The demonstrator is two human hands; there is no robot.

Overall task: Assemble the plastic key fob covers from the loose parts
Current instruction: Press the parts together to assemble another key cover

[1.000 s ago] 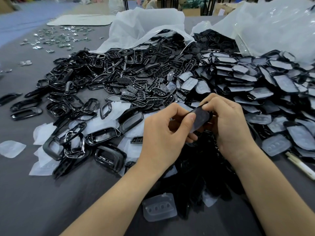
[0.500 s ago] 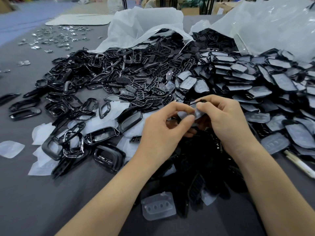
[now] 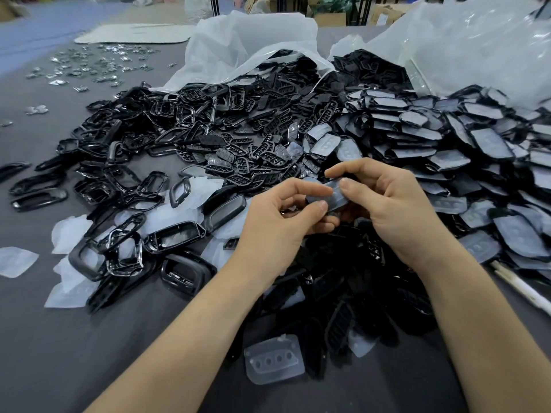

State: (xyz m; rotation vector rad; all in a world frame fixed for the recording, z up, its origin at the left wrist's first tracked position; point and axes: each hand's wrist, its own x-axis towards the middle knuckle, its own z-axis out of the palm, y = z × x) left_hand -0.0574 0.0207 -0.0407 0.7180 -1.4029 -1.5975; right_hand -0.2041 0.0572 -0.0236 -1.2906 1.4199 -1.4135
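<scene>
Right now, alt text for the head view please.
A left hand and right hand pinch one small film-covered fob part between them over a grey table. Heaps of black frames lie to the left and film-covered panels to the right, spilling from clear plastic bags behind.

Grey table [image 3: 74, 353] with black plastic parts [image 3: 238, 129]

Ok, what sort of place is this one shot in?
Probably a factory or warehouse workbench: a grey cloth-covered table heaped with loose black plastic key fob frames, clear plastic bags spilling more parts, and brown cardboard boxes behind. Left hand and right hand pinch one film-covered black cover.
</scene>
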